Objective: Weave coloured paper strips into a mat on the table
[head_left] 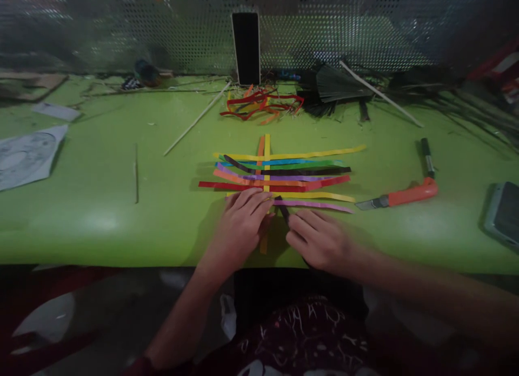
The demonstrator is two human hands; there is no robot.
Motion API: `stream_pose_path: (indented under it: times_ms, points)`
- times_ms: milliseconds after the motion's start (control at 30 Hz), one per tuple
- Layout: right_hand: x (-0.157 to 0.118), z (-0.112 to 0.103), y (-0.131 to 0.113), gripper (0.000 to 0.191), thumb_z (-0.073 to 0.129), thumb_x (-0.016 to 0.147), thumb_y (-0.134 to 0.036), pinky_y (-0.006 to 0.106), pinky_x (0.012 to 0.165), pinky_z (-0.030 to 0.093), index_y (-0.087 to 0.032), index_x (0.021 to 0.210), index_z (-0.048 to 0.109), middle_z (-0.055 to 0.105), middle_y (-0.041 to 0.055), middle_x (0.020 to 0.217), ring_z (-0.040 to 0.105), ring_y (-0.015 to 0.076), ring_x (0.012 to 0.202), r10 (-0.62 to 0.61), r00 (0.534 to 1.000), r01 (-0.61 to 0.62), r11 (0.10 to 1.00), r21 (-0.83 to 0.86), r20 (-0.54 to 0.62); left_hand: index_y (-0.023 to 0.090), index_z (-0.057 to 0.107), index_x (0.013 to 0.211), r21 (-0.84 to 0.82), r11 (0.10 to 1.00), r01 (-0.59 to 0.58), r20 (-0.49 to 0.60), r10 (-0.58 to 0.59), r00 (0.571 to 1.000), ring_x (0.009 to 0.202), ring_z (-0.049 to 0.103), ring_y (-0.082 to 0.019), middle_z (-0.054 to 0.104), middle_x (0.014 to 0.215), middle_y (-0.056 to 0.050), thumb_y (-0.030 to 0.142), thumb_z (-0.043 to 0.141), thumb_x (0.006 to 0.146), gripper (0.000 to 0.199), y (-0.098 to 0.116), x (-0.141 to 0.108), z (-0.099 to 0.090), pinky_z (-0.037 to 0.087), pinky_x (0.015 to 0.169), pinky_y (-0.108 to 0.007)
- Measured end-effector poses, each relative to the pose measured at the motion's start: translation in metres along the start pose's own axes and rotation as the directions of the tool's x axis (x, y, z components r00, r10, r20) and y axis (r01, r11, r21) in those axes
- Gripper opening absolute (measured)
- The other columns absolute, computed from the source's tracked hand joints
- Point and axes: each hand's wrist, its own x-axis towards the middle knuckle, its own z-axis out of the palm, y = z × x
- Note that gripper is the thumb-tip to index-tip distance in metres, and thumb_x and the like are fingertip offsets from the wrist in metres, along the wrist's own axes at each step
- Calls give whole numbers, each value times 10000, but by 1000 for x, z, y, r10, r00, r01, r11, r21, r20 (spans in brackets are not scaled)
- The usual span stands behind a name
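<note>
Several coloured paper strips lie side by side across the green table, among them a blue strip (279, 162), a red strip (221, 185) and a pink strip (324, 204). An upright yellow strip (267, 149) and an orange strip (260, 146) cross them. My left hand (245, 222) lies flat over the left part of the lowest strips, fingers close to the crossing. Right of it, my right hand (316, 235) is closed around a black strip (283, 208), whose tip reaches the pink strip. The fingertips of my left hand partly hide the crossing.
An orange-handled cutter (411, 195) and a marker (427, 157) lie at the right, with a phone (505, 213) beyond. Behind the strips are tangled coloured strips (263, 103), an upright phone (246, 48) and thin sticks (197, 119). A drawing (30, 154) lies at far left.
</note>
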Motion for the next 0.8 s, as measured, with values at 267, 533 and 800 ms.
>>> stream_pose_path:
  times_ms: [267,533,800]
  points:
    - [2,3,-2,278,470,979,-31,330,732,431,-157,806,647,655,72,845,552,213,817,76,995,-74,997,-35,58,132,664,1244,17,1000,-17,-7,17,1000,1244,592,-284,708,1266,-110,160,547,1010,263,0,1,1,466,1067,-468]
    - [0,10,-6,244,465,983,-43,342,728,452,-102,950,700,680,102,913,555,224,829,191,980,-190,981,-30,53,131,663,1209,42,998,-41,-40,42,998,1200,611,-265,722,1215,-105,158,529,1021,233,1,2,2,485,1045,-438]
    - [1,9,-6,267,437,988,-26,345,726,457,-69,1011,700,686,127,917,553,227,837,232,970,-232,973,-3,74,158,662,1218,42,998,-44,-28,45,999,1221,614,-269,707,1234,-112,163,517,1027,240,0,2,3,494,1052,-455]
